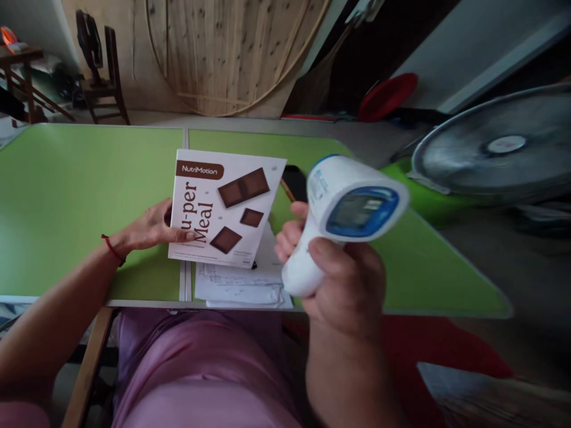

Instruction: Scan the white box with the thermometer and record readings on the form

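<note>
My left hand grips a white box by its left side, thumb across the front. The box is printed with brown chocolate pieces and the words "NutriMotion" and "Meal"; it is held tilted above the green table. In my right hand is a white and blue infrared thermometer, fingers wrapped round its handle. Its small screen faces me, but the reading is too blurred to make out. The thermometer is to the right of the box, apart from it.
Papers with handwriting lie on the green table below the box. A dark phone rests behind the thermometer. To the right stands a large fan. A wooden chair and a round wooden board are beyond the table.
</note>
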Available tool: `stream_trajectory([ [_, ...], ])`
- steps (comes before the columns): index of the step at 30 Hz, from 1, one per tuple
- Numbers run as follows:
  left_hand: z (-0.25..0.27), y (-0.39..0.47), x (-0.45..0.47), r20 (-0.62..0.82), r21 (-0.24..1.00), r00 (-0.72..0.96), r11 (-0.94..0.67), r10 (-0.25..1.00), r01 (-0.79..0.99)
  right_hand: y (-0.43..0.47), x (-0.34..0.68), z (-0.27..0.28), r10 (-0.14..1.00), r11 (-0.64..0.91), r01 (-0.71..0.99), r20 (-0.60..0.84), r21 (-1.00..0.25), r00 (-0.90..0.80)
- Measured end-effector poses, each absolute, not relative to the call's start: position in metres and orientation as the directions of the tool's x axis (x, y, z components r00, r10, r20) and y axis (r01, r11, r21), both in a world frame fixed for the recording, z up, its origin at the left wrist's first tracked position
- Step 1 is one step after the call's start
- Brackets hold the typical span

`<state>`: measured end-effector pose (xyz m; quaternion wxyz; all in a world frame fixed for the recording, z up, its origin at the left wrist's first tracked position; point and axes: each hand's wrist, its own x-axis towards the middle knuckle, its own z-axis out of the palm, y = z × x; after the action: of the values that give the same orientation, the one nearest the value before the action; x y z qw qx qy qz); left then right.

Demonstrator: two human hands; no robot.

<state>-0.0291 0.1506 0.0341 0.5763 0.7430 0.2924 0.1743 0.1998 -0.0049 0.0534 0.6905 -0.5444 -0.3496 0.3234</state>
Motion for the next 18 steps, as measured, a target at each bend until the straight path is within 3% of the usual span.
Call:
stream_trajectory([
  [2,0.035,0.150,-0.028,-0.079,0.962,0.780,-0.159,0.621,0.224,-0.009,0.183,0.070,0.929,0.139,-0.313,0.014,-0.939,0.369],
  [5,0.034,0.148,-0.026,-0.052,0.973,0.806,-0.153,0.589,0.175,-0.006,0.169,0.076,0.980,0.014,-0.438,-0.076,-0.899,0.186],
  [10,0.028,0.149,-0.026,-0.030,0.973,0.808,-0.168,0.589,0.159,0.006,0.165,0.062,0.962,-0.034,-0.399,-0.138,-0.916,0.236],
  [18,0.022,0.153,-0.027,0.024,0.965,0.816,-0.225,0.577,0.131,0.006,0.165,0.054,0.957,-0.018,-0.297,-0.102,-0.955,0.270],
])
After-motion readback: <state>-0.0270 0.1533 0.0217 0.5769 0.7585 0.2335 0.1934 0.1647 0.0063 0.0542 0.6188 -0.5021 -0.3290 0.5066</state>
